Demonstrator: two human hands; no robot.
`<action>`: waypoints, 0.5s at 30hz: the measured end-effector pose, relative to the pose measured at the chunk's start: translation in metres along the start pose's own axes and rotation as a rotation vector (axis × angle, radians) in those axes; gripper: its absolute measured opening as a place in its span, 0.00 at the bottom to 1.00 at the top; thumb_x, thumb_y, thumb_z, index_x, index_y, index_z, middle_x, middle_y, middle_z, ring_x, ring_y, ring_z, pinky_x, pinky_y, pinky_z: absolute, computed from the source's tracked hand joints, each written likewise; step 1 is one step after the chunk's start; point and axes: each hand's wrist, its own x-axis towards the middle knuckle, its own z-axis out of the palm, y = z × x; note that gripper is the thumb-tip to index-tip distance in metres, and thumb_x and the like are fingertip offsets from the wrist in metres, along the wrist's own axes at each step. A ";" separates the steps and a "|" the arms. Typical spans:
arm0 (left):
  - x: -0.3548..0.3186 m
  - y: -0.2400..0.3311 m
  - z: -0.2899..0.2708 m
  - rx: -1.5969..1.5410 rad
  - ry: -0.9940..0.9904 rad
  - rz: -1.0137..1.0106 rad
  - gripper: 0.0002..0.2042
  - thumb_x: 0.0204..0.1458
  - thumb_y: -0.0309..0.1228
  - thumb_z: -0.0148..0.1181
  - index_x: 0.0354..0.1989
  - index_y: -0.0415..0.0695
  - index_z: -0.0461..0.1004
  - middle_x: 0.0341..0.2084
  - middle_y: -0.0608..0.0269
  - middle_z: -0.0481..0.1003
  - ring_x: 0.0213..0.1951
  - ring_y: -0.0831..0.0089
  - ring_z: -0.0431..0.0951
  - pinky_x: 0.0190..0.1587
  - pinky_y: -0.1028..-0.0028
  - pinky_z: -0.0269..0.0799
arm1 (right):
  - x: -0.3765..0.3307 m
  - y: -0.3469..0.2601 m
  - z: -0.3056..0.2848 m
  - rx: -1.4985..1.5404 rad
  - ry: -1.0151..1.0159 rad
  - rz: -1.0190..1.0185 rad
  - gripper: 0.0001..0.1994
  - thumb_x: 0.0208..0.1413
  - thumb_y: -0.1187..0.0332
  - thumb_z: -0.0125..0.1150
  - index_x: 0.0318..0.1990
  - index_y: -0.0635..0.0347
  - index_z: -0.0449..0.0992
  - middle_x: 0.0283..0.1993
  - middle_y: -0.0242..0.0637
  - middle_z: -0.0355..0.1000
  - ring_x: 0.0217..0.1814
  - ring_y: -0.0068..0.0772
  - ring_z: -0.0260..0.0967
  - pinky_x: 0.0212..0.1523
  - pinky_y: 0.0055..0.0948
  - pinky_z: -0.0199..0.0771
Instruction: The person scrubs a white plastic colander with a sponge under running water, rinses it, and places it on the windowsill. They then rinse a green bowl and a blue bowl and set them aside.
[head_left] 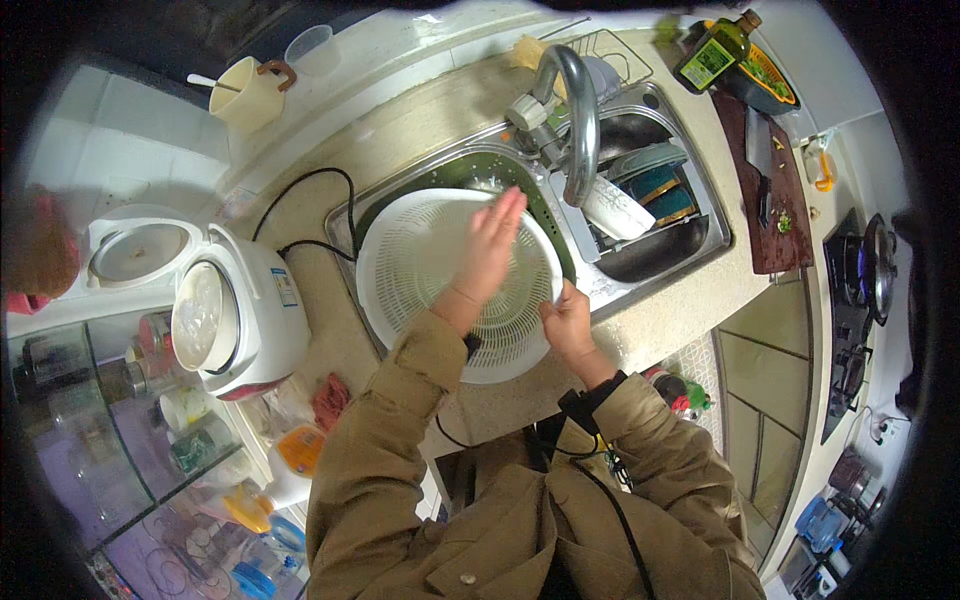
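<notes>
A round white plastic colander [400, 280] sits over the left sink bowl, tilted a little toward me. My right hand [568, 324] grips its right rim, thumb up at the edge. Above the colander's middle, my left hand [489, 250] is held flat with fingers stretched out, holding nothing; whether it touches the colander wall I cannot tell. Beneath the colander shows part of a green basin [545, 213] with small holes along its side. The chrome faucet [582, 130] arches over the sink, to the right of my left hand.
A dish rack [675, 220] with a white bowl [615, 208] fills the right bowl. Farther right lie a cutting board [768, 225] and a cleaver [760, 150], beside an oil bottle [718, 55]. A rice cooker [260, 300] stands left, its black cord [350, 195] reaching the sink.
</notes>
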 end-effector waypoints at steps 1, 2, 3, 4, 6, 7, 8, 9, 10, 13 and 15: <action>-0.002 -0.007 -0.002 -0.116 0.060 -0.309 0.20 0.54 0.25 0.47 0.57 0.38 0.63 0.55 0.50 0.64 0.45 0.60 0.68 0.51 0.63 0.63 | 0.000 -0.001 -0.001 0.017 -0.004 -0.003 0.14 0.44 0.83 0.52 0.41 0.65 0.72 0.32 0.41 0.76 0.36 0.28 0.73 0.37 0.26 0.71; -0.002 -0.024 -0.013 -0.204 0.047 -0.569 0.20 0.54 0.25 0.47 0.57 0.38 0.62 0.57 0.49 0.62 0.46 0.60 0.68 0.52 0.64 0.62 | 0.001 -0.002 -0.003 0.016 -0.004 0.010 0.14 0.44 0.83 0.52 0.41 0.65 0.72 0.33 0.41 0.76 0.36 0.28 0.73 0.38 0.26 0.71; -0.005 -0.034 -0.020 -0.159 0.077 -0.711 0.21 0.53 0.24 0.47 0.57 0.38 0.62 0.58 0.49 0.61 0.47 0.59 0.68 0.52 0.64 0.62 | -0.001 -0.003 -0.004 0.013 -0.004 0.030 0.14 0.44 0.83 0.52 0.41 0.65 0.72 0.34 0.41 0.76 0.37 0.28 0.73 0.38 0.26 0.71; -0.006 -0.038 -0.025 -0.029 0.096 -0.704 0.21 0.53 0.24 0.47 0.58 0.38 0.62 0.58 0.48 0.60 0.48 0.59 0.68 0.52 0.65 0.62 | 0.000 -0.004 -0.004 -0.002 -0.002 0.045 0.15 0.44 0.84 0.52 0.42 0.65 0.72 0.35 0.41 0.76 0.37 0.28 0.73 0.39 0.26 0.71; -0.008 -0.036 -0.026 0.476 0.198 -0.508 0.22 0.52 0.21 0.48 0.58 0.38 0.62 0.59 0.48 0.60 0.50 0.59 0.67 0.53 0.66 0.63 | 0.000 -0.006 -0.005 0.032 -0.014 0.096 0.15 0.44 0.84 0.51 0.42 0.65 0.72 0.36 0.42 0.76 0.38 0.28 0.73 0.39 0.26 0.71; -0.009 -0.033 -0.026 0.388 0.154 -0.424 0.22 0.51 0.20 0.47 0.58 0.38 0.61 0.59 0.48 0.60 0.51 0.59 0.67 0.53 0.66 0.63 | 0.001 -0.006 -0.004 0.046 -0.017 0.074 0.15 0.44 0.84 0.51 0.42 0.65 0.72 0.36 0.42 0.76 0.38 0.28 0.73 0.39 0.26 0.71; -0.009 -0.022 -0.018 0.277 0.092 -0.425 0.23 0.51 0.20 0.47 0.58 0.37 0.60 0.59 0.48 0.60 0.52 0.59 0.66 0.53 0.65 0.63 | 0.001 -0.007 -0.003 0.031 -0.021 0.106 0.15 0.44 0.84 0.51 0.42 0.65 0.72 0.36 0.42 0.76 0.38 0.28 0.73 0.40 0.26 0.71; -0.007 -0.007 -0.006 0.166 0.092 -0.424 0.23 0.51 0.19 0.47 0.59 0.37 0.60 0.59 0.49 0.60 0.52 0.59 0.66 0.53 0.65 0.63 | 0.002 -0.007 -0.003 0.011 -0.026 0.083 0.15 0.44 0.84 0.51 0.42 0.65 0.72 0.37 0.42 0.76 0.38 0.28 0.73 0.40 0.26 0.71; -0.006 -0.001 -0.001 0.063 0.028 -0.312 0.24 0.51 0.18 0.46 0.59 0.37 0.59 0.59 0.48 0.60 0.53 0.58 0.65 0.53 0.64 0.62 | 0.002 -0.007 -0.003 -0.009 -0.032 0.062 0.15 0.44 0.84 0.50 0.42 0.65 0.72 0.37 0.43 0.76 0.38 0.28 0.73 0.40 0.26 0.71; -0.001 0.001 0.002 -0.248 -0.023 -0.325 0.26 0.51 0.17 0.46 0.61 0.37 0.55 0.59 0.48 0.59 0.54 0.56 0.64 0.54 0.63 0.62 | 0.002 -0.008 -0.005 -0.010 -0.024 0.067 0.16 0.43 0.84 0.50 0.42 0.66 0.72 0.36 0.42 0.76 0.38 0.27 0.73 0.40 0.26 0.71; 0.002 -0.014 -0.009 -0.173 0.011 -0.555 0.26 0.52 0.18 0.44 0.62 0.37 0.53 0.60 0.47 0.59 0.54 0.56 0.64 0.56 0.65 0.60 | 0.001 -0.009 -0.007 0.002 -0.016 0.061 0.15 0.43 0.84 0.50 0.42 0.66 0.72 0.35 0.41 0.76 0.37 0.25 0.72 0.39 0.26 0.71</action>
